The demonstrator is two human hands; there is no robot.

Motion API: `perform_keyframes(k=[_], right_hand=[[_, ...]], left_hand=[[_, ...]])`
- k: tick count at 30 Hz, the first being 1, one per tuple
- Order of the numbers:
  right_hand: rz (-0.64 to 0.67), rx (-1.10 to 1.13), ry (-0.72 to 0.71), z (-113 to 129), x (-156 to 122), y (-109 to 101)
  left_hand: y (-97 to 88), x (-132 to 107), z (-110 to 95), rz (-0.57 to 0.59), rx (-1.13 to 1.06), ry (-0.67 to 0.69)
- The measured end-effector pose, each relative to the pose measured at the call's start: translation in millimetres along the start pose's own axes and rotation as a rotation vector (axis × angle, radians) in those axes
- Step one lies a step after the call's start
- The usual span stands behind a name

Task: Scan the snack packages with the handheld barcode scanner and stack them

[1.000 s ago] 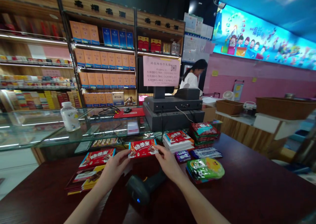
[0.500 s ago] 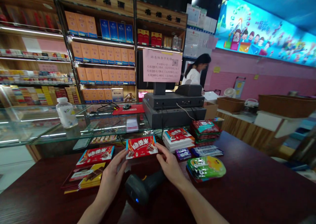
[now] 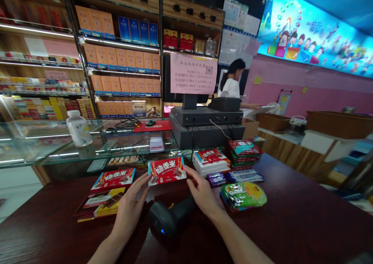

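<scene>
A red chocolate bar packet (image 3: 166, 171) with white lettering is held up above the dark wooden counter (image 3: 291, 225). My left hand (image 3: 132, 205) pinches its left edge, and my right hand (image 3: 201, 192) grips its right edge. Both hands are closed on the packet. A black barcode scanner (image 3: 169, 217) lies on the counter just below and between my hands, with a small blue light showing.
Another red packet (image 3: 114, 178) and yellow bars (image 3: 100, 204) lie to the left. Stacked snack packs (image 3: 210, 161), (image 3: 242, 151) and a green duck-print pack (image 3: 243, 194) sit on the right. Behind stand a cash register (image 3: 205, 126), a glass case with a bottle (image 3: 77, 128), and a person (image 3: 231, 86).
The red packet stays held between both hands at about the same spot. The view has shifted slightly. The person at the back has reached an arm out to the right.
</scene>
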State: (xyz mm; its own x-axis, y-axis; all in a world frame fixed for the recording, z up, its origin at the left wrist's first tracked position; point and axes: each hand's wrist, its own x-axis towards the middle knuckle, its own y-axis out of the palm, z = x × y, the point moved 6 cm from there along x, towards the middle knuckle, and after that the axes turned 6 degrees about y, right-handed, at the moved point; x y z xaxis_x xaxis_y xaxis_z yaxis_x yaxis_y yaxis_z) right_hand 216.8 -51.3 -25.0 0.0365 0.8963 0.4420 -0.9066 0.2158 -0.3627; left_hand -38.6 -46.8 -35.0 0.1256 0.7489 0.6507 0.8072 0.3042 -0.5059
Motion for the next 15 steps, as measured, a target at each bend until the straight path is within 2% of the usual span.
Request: perform_keyframes(k=[7, 15], right_hand=[[-0.007, -0.014, -0.088, -2.0, -0.3, 0.5], [-0.017, -0.014, -0.091, -1.3, 0.8, -1.6]], left_hand=[[-3.1, 0.7, -5.5, -0.041, 0.047, 0.096], [-1.3, -1.0, -3.5, -0.041, 0.052, 0.107]])
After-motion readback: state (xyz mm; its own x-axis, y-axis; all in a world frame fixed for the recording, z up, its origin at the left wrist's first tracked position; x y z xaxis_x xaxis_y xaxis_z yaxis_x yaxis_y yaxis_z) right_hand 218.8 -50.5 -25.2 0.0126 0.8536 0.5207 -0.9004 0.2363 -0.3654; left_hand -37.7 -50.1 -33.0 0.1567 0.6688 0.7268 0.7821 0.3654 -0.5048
